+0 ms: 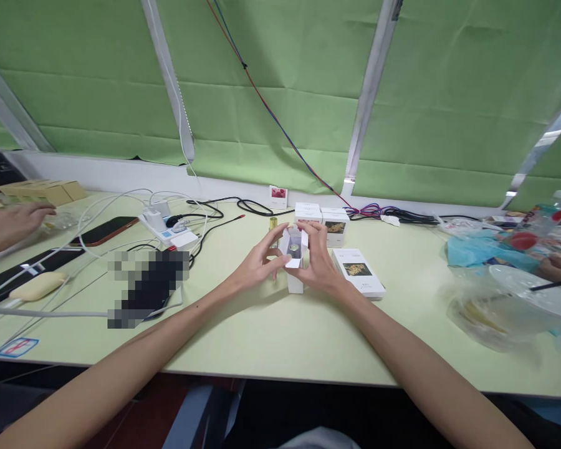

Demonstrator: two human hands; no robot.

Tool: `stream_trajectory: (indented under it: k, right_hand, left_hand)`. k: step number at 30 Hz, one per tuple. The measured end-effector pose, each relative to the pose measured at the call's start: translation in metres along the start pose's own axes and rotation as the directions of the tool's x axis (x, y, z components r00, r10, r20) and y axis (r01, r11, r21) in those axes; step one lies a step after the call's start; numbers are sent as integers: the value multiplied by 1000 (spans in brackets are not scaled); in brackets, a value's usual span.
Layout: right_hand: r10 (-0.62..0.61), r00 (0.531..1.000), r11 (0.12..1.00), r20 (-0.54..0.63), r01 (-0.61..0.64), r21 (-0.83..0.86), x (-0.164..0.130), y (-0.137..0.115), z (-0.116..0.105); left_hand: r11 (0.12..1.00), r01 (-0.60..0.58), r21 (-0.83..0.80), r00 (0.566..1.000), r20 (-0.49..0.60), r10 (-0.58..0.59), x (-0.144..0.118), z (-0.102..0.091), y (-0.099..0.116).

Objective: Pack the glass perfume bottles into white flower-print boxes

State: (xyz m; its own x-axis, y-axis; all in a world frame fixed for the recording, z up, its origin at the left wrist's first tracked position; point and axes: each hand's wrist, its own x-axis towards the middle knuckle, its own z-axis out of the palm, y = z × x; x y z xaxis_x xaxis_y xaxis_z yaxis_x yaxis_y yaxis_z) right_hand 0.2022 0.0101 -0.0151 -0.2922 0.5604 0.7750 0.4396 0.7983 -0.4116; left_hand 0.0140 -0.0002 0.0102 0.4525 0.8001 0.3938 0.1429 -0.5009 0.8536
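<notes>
Both hands, left (257, 265) and right (318, 265), grip one open box (295, 265) | three closed boxes (335, 226) behind.

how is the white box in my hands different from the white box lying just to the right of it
The held box stands upright on the table with its top flaps open, a dark-capped item showing inside; the box to its right lies flat and closed. Both hands, left hand and right hand, grip the first; nothing touches the second, whose flower picture faces up. Both are white cartons.
</notes>
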Motion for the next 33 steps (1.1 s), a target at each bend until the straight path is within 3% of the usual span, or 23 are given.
stream_trajectory:
  k: [6, 20, 33]
  right_hand:
    - [-24, 1000, 1000, -12, 23, -5, 1, 1, -1]
    - [-41, 999, 998, 14, 40, 45, 1, 3, -1]
    - [-58, 998, 998, -37, 58, -13, 0, 4, 1]
  left_hand:
    - [999, 9, -42, 1000, 18, -8, -1, -1, -3]
    - [969, -86, 232, 995, -35, 96, -2, 0, -6]
    - [940, -170, 296, 974, -93, 206, -3, 2, 1]
